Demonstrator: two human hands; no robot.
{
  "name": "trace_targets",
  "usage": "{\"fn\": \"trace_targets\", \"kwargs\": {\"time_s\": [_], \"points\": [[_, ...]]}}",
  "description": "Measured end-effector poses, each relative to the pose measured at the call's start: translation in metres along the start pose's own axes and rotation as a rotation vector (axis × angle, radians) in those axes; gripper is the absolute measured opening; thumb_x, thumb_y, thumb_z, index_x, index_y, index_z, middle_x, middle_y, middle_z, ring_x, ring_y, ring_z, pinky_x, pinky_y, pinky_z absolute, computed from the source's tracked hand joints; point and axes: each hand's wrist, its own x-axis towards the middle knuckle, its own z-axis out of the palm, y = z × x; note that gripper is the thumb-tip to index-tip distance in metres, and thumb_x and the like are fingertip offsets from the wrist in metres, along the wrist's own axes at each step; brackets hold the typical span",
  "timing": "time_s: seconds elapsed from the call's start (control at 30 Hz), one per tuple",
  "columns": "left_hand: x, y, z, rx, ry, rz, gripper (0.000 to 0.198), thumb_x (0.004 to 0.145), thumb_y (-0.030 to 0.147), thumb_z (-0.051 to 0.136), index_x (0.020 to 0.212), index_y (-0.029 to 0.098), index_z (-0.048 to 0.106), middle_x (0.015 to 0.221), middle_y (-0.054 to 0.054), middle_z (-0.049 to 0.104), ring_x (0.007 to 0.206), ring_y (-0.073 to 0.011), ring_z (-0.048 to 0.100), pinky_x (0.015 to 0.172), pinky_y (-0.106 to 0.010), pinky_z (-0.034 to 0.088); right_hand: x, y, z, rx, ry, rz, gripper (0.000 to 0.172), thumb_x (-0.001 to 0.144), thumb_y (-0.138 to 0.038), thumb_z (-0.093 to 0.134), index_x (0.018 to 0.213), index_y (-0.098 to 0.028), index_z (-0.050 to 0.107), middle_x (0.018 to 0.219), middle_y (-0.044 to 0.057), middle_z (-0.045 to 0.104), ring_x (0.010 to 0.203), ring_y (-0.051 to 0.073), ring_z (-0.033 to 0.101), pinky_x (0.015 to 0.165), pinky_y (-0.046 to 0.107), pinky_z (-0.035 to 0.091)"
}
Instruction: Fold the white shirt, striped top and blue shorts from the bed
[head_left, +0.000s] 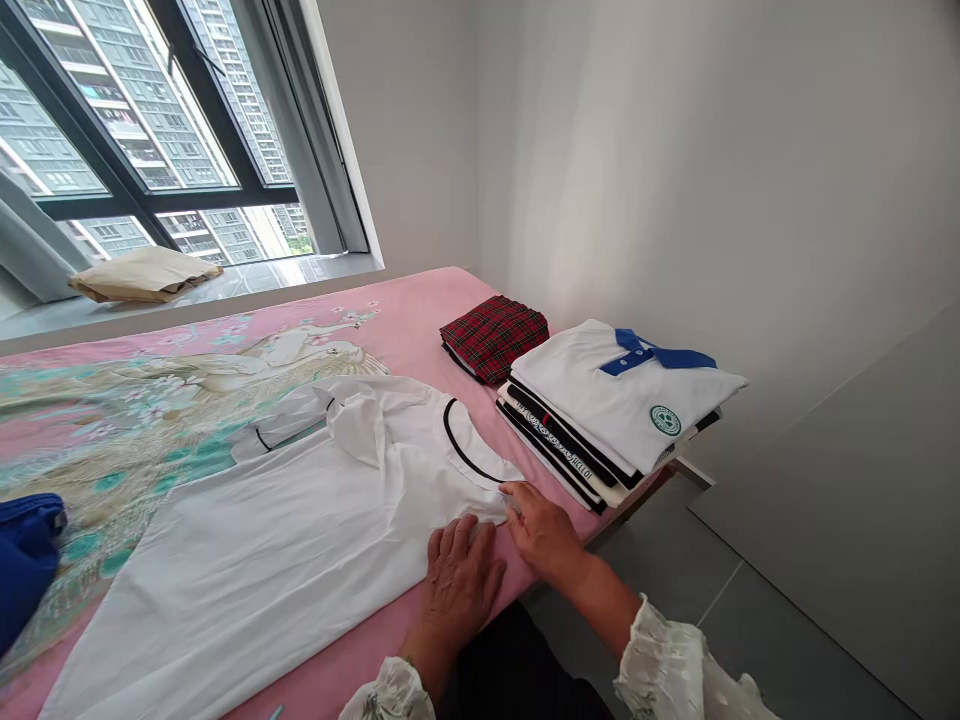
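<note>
Two hands, wrinkled white garment (black-trimmed)

Daylight enters by the dark-framed glass window, upper left; glare on the glossy pale windowsill; soft sheen on the smooth grey wall, dimmer rightward; wide-angle edge stretching.

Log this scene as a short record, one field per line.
surface: pink bedspread with a bird design
main item: white garment, black trim at collar, spread out
left hand: laid palm down over the garment's near edge
right hand: fingertips at the collar's near end; grip unclear
stack: folded clothes, topped by a white polo shirt with blue collar
beside stack: folded red plaid cloth
left edge: blue cloth, partly out of frame
windowsill: beige bundle
</note>
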Motion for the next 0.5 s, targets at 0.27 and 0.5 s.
{"fn": "trace_targets", "kwargs": {"time_s": [0.27, 0.5], "points": [[-0.001, -0.004, 0.005, -0.011, 0.059, -0.004, 0.029, 0.084, 0.035, 0.052, 0.108, 0.021, 0.061, 0.11, -0.01, 0.059, 0.101, -0.0248, 0.052, 0.091, -0.04, 0.034, 0.002, -0.004, 0.003, -0.189, -0.009, 0.194, 0.019, 0.086, -0.027, 0.046, 0.102, -0.022, 0.056, 0.109, 0.005, 0.06, 0.096, 0.018, 0.059, 0.08, 0.028, 0.044], [-0.001, 0.001, -0.005, -0.05, -0.015, -0.049, 0.021, 0.085, 0.033, 0.052, 0.1, 0.021, 0.061, 0.103, -0.007, 0.059, 0.096, -0.0237, 0.051, 0.09, -0.04, 0.033, 0.008, -0.016, 0.0, -0.342, -0.06, 0.118, 0.018, 0.081, -0.023, 0.052, 0.095, -0.019, 0.062, 0.099, 0.008, 0.062, 0.1, 0.024, 0.05, 0.087, 0.034, 0.038]]}}
